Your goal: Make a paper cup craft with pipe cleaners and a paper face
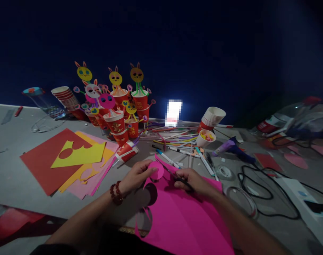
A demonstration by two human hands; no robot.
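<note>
At lower centre of the frame, a pink sheet (182, 219) is spread, a pink disc (156, 172) at its upper edge being pinched by the left hand (137, 177), presumably for steadiness. Scissors (170, 172) are gripped by the right hand (193, 181), blades beside the disc, likely to follow its curve.

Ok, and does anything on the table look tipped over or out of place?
Yes: one red paper cup lies on its side in front of the bunny cups, which looks odd because they stand upright.
</note>
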